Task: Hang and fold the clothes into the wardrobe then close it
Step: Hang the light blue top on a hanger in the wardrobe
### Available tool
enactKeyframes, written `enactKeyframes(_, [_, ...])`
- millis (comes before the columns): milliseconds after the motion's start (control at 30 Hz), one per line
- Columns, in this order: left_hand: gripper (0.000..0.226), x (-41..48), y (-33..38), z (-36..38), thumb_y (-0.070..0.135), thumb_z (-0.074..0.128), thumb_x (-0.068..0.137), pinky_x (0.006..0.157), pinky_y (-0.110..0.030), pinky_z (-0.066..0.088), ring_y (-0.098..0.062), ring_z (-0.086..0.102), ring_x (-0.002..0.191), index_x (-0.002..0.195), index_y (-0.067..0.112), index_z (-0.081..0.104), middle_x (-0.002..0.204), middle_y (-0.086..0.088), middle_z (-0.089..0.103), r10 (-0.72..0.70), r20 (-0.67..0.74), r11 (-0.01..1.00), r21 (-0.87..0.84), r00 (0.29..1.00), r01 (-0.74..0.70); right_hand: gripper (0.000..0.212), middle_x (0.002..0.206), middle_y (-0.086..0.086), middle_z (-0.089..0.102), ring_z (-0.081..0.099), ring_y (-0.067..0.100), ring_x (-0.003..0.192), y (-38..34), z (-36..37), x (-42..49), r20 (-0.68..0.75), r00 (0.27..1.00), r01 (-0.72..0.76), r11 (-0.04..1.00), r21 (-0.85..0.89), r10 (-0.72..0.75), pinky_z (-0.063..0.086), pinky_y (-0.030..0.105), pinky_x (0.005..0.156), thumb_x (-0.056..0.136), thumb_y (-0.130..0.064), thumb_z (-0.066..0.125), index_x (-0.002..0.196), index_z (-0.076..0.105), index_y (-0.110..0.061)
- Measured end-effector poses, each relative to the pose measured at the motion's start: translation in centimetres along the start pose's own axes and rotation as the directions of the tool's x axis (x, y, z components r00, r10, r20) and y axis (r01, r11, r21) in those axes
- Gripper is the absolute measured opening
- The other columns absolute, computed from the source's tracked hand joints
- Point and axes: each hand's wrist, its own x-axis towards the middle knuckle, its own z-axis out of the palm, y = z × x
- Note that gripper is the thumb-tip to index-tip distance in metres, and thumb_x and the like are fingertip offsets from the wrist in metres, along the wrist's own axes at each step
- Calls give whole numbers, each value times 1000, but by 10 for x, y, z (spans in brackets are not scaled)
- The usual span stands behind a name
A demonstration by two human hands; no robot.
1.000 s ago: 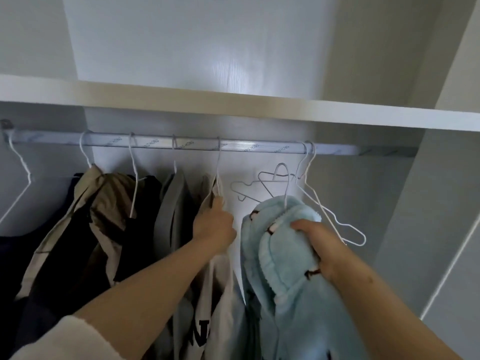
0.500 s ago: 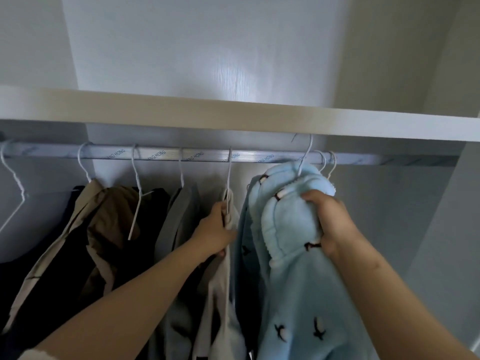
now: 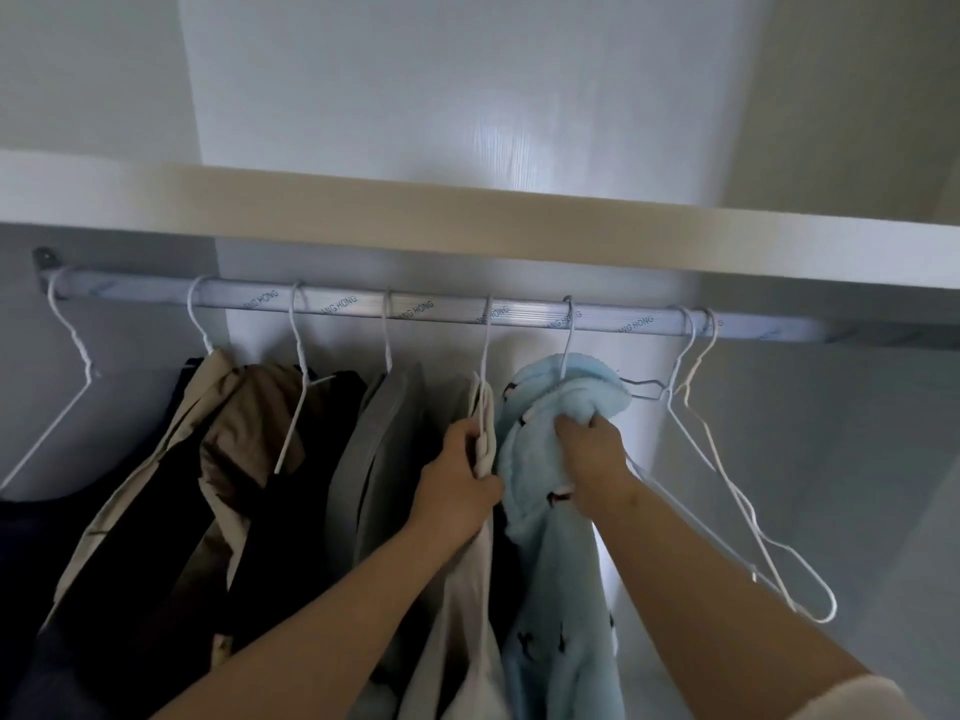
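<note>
Pale blue fleece garment (image 3: 550, 579) seen as fluffy and matt, long silver metal rail (image 3: 441, 306) brushed to a soft sheen, thin white wire hangers (image 3: 487, 345) coated smooth, white wardrobe back panel (image 3: 493, 122) finished glossy, cream cloth garment (image 3: 462, 641) woven smooth and matt.

Rail (image 3: 441, 310) runs across middle of frame ahead of me, bracket (image 3: 45, 258) at its left end, white shelf (image 3: 467, 215) just above. Eight wire hooks over it. From left they carry: dark garment (image 3: 31, 537), beige coat (image 3: 218, 374), black garment (image 3: 291, 511), grey garment (image 3: 384, 433), cream garment (image 3: 457, 641), blue fleece (image 3: 550, 589). Far right, two bare hangers (image 3: 675, 387), hooks close together.
</note>
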Motion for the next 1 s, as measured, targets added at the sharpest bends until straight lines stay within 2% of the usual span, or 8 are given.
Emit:
enactKeyframes(200, [58, -20, -11, 10, 10, 53, 87, 93, -35, 47, -20, 55, 107, 139, 26, 32, 126, -2, 51, -56, -22, 998, -5, 998, 56, 22, 88, -6, 57, 56, 7, 76, 29, -15, -24, 49, 986, 157, 988, 5, -157, 41, 15, 58, 85, -20, 63, 101, 48, -22])
enactKeyframes(300, [56, -27, -7, 17, 6, 48, 88, 95, -34, 46, -19, 54, 107, 139, 26, 33, 125, -1, 53, -93, 15, 991, -96, 996, 94, 20, 90, 2, 62, 61, 14, 79, 43, -26, -35, 178, 978, 99, 994, 55, -108, 49, 26, 65, 87, -14, 60, 94, 48, -27])
enactKeyframes(400, [51, -31, -3, 22, -1, 47, 86, 94, -36, 46, -22, 53, 105, 132, 19, 41, 123, -7, 52, -110, -126, 986, -136, 986, 93, 10, 92, 12, 63, 60, 25, 83, 46, -39, -34, 110, 991, 78, 997, 22, -80, 49, 38, 80, 88, -10, 56, 92, 54, -19])
enactKeyframes(533, [40, -39, -6, 16, -5, 51, 80, 85, -33, 44, -22, 52, 95, 116, 14, 50, 111, -10, 52, -99, -352, 992, -104, 931, 66, 14, 82, 4, 59, 56, 20, 77, 46, -59, -31, 15, 993, 113, 993, 37, -114, 46, 30, 71, 88, -4, 54, 100, 56, -12])
enactKeyframes(700, [35, -41, -4, 5, 0, 52, 82, 74, -22, 36, -13, 52, 85, 114, 17, 55, 87, 10, 53, -99, -301, 995, -45, 948, 89, 8, 92, 10, 60, 56, 22, 82, 48, -61, -31, -7, 989, 148, 988, -48, -148, 47, 28, 70, 92, -10, 50, 99, 53, -11])
enactKeyframes(767, [37, -41, -3, 3, 1, 51, 83, 74, -23, 38, -8, 52, 80, 116, 18, 53, 85, 14, 54, -105, -253, 994, -45, 962, 96, 21, 100, 9, 58, 56, 21, 88, 48, -49, -37, 12, 987, 162, 980, -115, -162, 43, 21, 66, 94, -15, 51, 113, 50, -6])
enactKeyframes(867, [39, -43, -3, 4, 3, 52, 84, 69, -21, 42, -1, 52, 78, 119, 20, 50, 87, 15, 54, -97, -210, 994, -61, 973, 86, 59, 124, 3, 49, 51, 18, 112, 50, -28, -49, 221, 962, 179, 982, -54, -163, 45, 16, 85, 87, -12, 64, 136, 32, -11])
enactKeyframes(1000, [48, -45, -1, 7, 2, 52, 86, 80, -28, 47, -19, 57, 97, 130, 20, 45, 103, -1, 57, -95, -192, 994, -70, 977, 83, 84, 139, 7, 40, 43, 24, 126, 45, -22, -57, 444, 886, 144, 989, 17, -136, 40, 39, 105, 80, 5, 64, 146, 15, -15])
